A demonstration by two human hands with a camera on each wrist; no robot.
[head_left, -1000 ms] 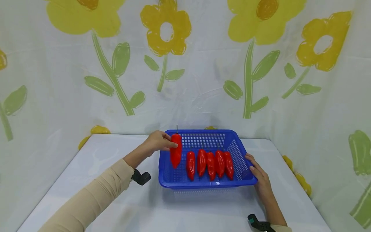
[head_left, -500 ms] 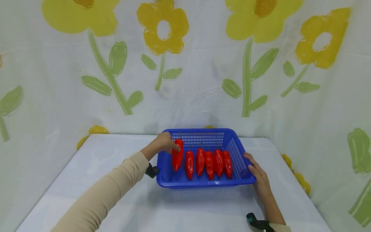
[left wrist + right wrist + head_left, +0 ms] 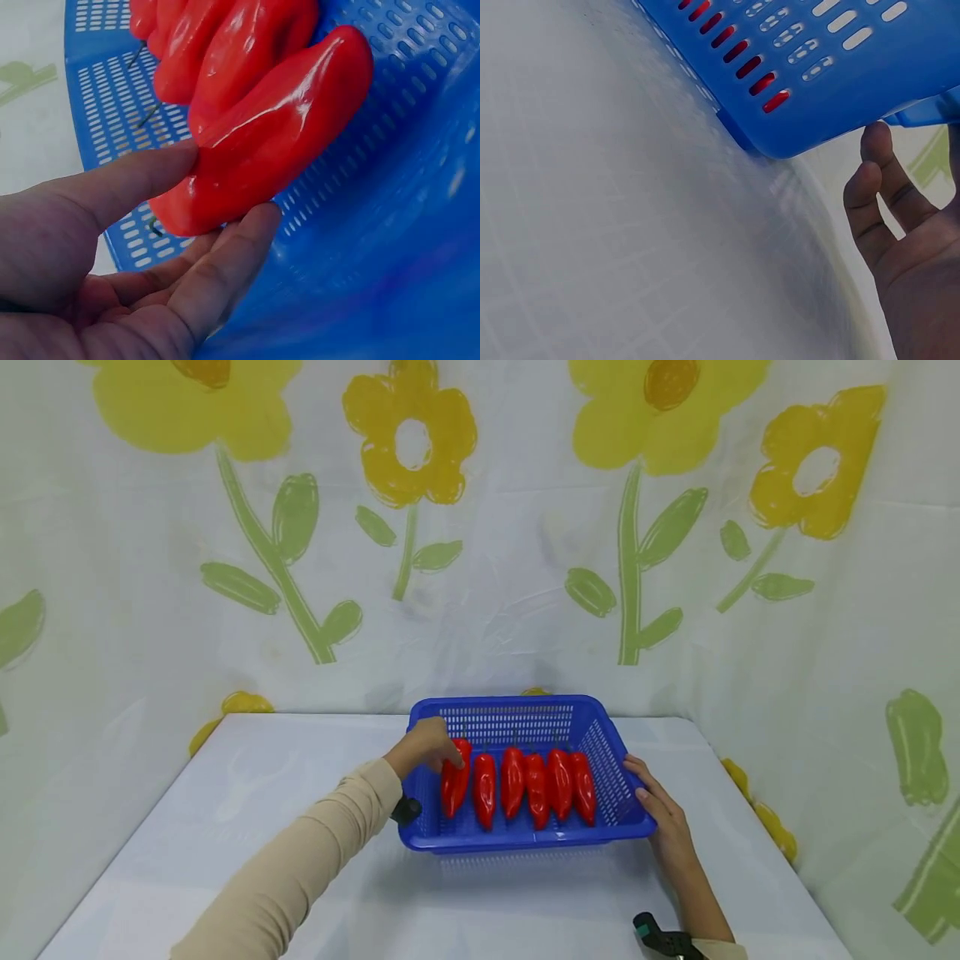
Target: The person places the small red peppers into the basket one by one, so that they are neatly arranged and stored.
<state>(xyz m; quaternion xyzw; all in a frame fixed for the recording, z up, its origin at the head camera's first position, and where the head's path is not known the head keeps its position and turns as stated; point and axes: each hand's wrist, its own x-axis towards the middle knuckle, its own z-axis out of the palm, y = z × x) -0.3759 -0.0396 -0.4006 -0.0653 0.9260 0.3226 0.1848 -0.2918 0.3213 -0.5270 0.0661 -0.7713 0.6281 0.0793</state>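
Note:
A red pepper [image 3: 456, 781] with a thin green stem is pinched between the thumb and fingers of my left hand [image 3: 429, 745]. It is lowered into the left side of the blue plastic basket [image 3: 517, 842], stem toward the far side. Several other red peppers [image 3: 537, 789] stand side by side in a row to its right. In the left wrist view the held pepper [image 3: 277, 127] overlaps its neighbour, and its stem end lies between my thumb and fingertips. My right hand [image 3: 671, 831] holds the basket's right rim from outside, with two bent fingers [image 3: 866, 214] just below it.
The basket rests on a white table [image 3: 285, 827] near its far edge. A white curtain [image 3: 510, 568] printed with yellow flowers hangs close behind and along the sides. Dark wrist cameras [image 3: 660, 935] sit on both wrists.
My left hand has moved right and down, lowering the pepper from above the basket's left side to beside the row. The right hand keeps its place on the rim.

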